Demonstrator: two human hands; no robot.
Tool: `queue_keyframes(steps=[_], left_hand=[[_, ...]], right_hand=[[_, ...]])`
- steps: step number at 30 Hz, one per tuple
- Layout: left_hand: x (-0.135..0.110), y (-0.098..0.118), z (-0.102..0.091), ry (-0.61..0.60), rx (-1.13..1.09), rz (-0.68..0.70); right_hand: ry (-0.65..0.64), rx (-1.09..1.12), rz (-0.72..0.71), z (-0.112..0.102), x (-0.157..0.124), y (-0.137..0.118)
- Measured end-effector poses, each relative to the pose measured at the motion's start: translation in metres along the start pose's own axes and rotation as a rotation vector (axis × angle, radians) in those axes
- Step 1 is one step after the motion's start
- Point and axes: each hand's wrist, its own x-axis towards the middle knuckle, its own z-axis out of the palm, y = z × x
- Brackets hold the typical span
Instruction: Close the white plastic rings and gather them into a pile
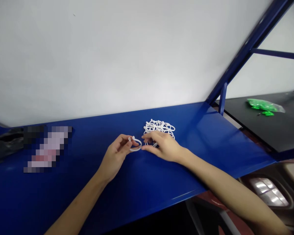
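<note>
Between the thumb and fingers of my left hand (116,155) is a white plastic ring (138,148), pinched at its left side. It looks like a shower curtain ring, with small knobs at its ends. My right hand (165,145) is just to the right, its thumb and forefinger apart, their tips close to the ring's right edge. Whether they touch it I cannot tell. Behind and partly under my right hand lies a tangled pile of similar white rings (159,125) on the blue tabletop (137,182).
A blurred-out pale item (49,147) and black plastic (5,143) lie at the left. A white wall (137,58) stands behind the table. On the right are a blue frame post (247,45) and a black table (254,127) with a bag of bright green pieces (262,105).
</note>
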Motion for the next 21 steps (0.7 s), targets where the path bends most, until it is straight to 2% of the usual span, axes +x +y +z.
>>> queue_keyframes(steps=[2, 4, 9, 14, 18, 21], left_hand=[[-0.002, 0.000, 0.005, -0.015, -0.072, 0.013], [-0.003, 0.000, 0.007, -0.013, -0.053, 0.036], [-0.004, 0.000, 0.006, 0.047, 0.187, 0.080], [-0.006, -0.003, 0.006, 0.139, 0.440, 0.203], [-0.008, -0.006, 0.003, 0.140, 0.618, 0.370], [-0.009, -0.008, 0.000, 0.128, 0.678, 0.435]], right_hand=[[0.036, 0.021, -0.011, 0.010, -0.002, -0.003], [0.082, 0.027, -0.025, 0.017, -0.003, -0.003], [0.135, 0.019, -0.081, 0.022, -0.003, 0.001], [0.079, -0.062, -0.147, 0.021, -0.003, -0.003], [-0.008, -0.130, -0.220, 0.018, -0.003, -0.011], [-0.035, -0.192, -0.248, 0.015, -0.004, -0.015]])
